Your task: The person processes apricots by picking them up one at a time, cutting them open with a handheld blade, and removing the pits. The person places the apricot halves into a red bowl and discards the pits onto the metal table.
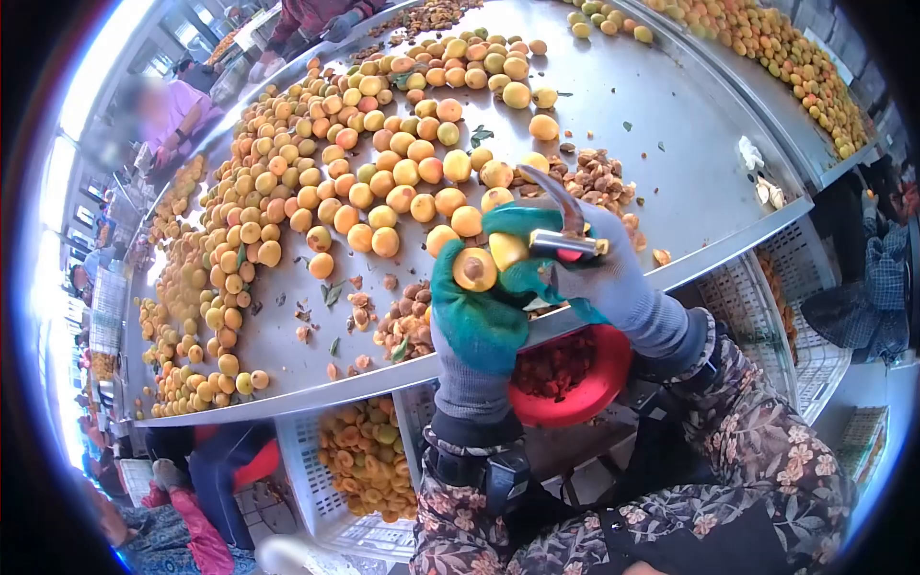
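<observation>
My left hand (474,326), in a green-coated grey glove, is closed around an apricot half (473,269) whose brown stone shows in its cut face. My right hand (599,264), gloved alike, grips a small knife (569,243) with a curved blade and a shiny metal handle. A second apricot piece (508,251) sits between the right fingers, right beside the left-hand half. Both hands are over the near edge of the metal table (661,163). Whole apricots (383,187) lie spread beyond them.
Loose stones (589,182) are heaped behind my right hand, with more stones (410,311) to the left. Below the table edge are a red basin (613,369) with dark contents and a crate of apricot halves (369,460). Co-workers (177,115) are around the table.
</observation>
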`<action>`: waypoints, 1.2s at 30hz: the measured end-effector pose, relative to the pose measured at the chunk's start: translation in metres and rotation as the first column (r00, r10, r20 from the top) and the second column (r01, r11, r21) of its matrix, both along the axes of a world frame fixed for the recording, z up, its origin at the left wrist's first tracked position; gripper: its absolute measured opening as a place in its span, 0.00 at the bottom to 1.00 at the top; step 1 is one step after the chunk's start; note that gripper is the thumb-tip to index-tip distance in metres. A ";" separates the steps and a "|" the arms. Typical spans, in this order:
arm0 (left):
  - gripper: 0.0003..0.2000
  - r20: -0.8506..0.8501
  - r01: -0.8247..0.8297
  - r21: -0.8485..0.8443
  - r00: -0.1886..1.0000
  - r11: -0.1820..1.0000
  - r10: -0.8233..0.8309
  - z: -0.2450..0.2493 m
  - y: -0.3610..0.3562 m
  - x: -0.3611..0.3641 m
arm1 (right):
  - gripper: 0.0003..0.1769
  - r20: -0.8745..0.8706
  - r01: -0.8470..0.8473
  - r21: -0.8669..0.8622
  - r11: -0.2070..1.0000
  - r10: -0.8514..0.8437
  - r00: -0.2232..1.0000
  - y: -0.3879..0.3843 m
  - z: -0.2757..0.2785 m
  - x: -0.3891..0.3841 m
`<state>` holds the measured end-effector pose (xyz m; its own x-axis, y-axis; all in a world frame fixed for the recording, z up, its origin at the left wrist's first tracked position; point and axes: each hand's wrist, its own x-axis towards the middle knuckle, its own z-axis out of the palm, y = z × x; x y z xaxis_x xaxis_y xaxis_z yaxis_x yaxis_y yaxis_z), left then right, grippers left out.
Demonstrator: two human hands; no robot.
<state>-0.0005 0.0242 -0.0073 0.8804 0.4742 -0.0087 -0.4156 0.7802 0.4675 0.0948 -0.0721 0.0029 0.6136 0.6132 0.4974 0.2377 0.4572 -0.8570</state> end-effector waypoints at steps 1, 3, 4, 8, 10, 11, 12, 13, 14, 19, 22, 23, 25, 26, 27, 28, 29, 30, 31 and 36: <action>0.22 0.009 -0.023 -0.032 1.000 0.999 0.023 -0.001 0.003 0.001 | 0.26 0.007 -0.008 -0.002 1.000 0.008 1.000 -0.001 0.002 0.000; 0.22 -0.016 -0.062 0.059 0.998 0.996 0.063 -0.007 0.008 0.000 | 0.28 0.534 0.214 -0.210 0.954 -0.072 0.843 -0.004 0.009 -0.002; 0.21 -0.045 -0.086 0.152 0.995 0.985 0.094 -0.011 0.010 -0.001 | 0.27 0.536 0.219 -0.341 0.914 -0.002 0.844 -0.003 0.010 -0.009; 0.22 -0.083 -0.191 0.607 0.950 0.771 0.301 -0.021 0.007 -0.001 | 0.27 0.553 0.262 -0.474 0.841 0.053 0.831 0.001 0.012 -0.019; 0.23 -0.069 -0.154 0.393 0.978 0.907 0.196 -0.012 0.007 -0.001 | 0.26 0.511 0.224 -0.268 0.937 -0.059 0.857 0.006 0.002 -0.009; 0.24 -0.029 -0.090 0.160 0.995 0.983 0.095 -0.005 0.007 -0.001 | 0.24 0.441 0.197 -0.039 0.980 -0.160 0.883 0.008 0.002 -0.007; 0.24 -0.254 0.013 -0.108 0.966 0.994 -0.040 0.005 0.009 0.001 | 0.16 -0.099 0.026 0.189 0.982 -0.007 0.995 0.010 0.003 -0.016; 0.24 -0.253 0.020 -0.114 0.966 0.993 -0.049 0.001 0.010 0.000 | 0.16 -0.097 0.033 0.182 0.983 -0.015 0.995 0.008 0.012 -0.016; 0.24 -0.267 0.066 -0.093 0.960 0.993 -0.089 -0.004 0.009 -0.001 | 0.14 -0.204 0.085 0.173 0.981 -0.049 0.978 0.005 0.023 -0.014; 0.24 -0.336 0.080 -0.125 0.934 0.989 -0.119 0.004 -0.010 0.001 | 0.15 -0.429 0.131 0.269 0.954 -0.002 0.903 0.006 0.034 -0.004; 0.22 -0.405 0.010 -0.092 0.913 0.996 -0.046 0.006 -0.011 0.004 | 0.18 -0.364 0.182 0.242 0.953 -0.084 0.928 0.010 0.037 -0.004; 0.21 -0.450 -0.045 -0.069 0.893 0.997 0.009 0.007 -0.011 0.005 | 0.21 -0.302 0.272 0.178 0.946 -0.210 0.930 0.011 0.037 -0.005; 0.20 -0.439 0.004 -0.086 0.898 0.996 -0.042 0.005 -0.012 0.001 | 0.21 -0.334 0.239 0.263 0.935 -0.144 0.931 0.013 0.035 -0.001; 0.19 -0.428 0.054 -0.102 0.899 0.993 -0.093 0.004 -0.013 -0.001 | 0.22 -0.362 0.210 0.346 0.914 -0.076 0.929 0.013 0.034 0.000; 0.19 -0.429 0.055 -0.103 0.898 0.993 -0.094 0.004 -0.014 0.000 | 0.22 -0.363 0.212 0.346 0.914 -0.078 0.929 0.012 0.034 0.001; 0.19 -0.427 0.052 -0.114 0.899 0.992 -0.096 0.004 -0.016 0.001 | 0.22 -0.347 0.197 0.290 0.937 -0.090 0.934 0.011 0.034 0.002; 0.18 -0.425 0.049 -0.125 0.900 0.991 -0.098 0.005 -0.018 0.002 | 0.22 -0.331 0.184 0.233 0.955 -0.100 0.938 0.010 0.033 0.002; 0.18 -0.427 0.052 -0.125 0.899 0.991 -0.101 0.004 -0.019 0.004 | 0.22 -0.332 0.188 0.233 0.954 -0.103 0.937 0.010 0.031 0.003; 0.18 -0.454 0.001 -0.154 0.888 0.988 -0.072 0.004 -0.021 0.006 | 0.22 -0.342 0.174 0.266 0.948 -0.077 0.937 0.011 0.028 0.003; 0.18 -0.447 -0.009 -0.193 0.891 0.981 -0.080 -0.001 -0.024 0.010 | 0.20 -0.338 0.141 0.243 0.960 -0.053 0.940 0.011 0.028 0.001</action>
<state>0.0093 0.0007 -0.0083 0.7763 0.3932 -0.4928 -0.1650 0.8811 0.4432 0.0962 -0.0606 0.0307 0.8181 0.4185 0.3943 0.0214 0.6631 -0.7482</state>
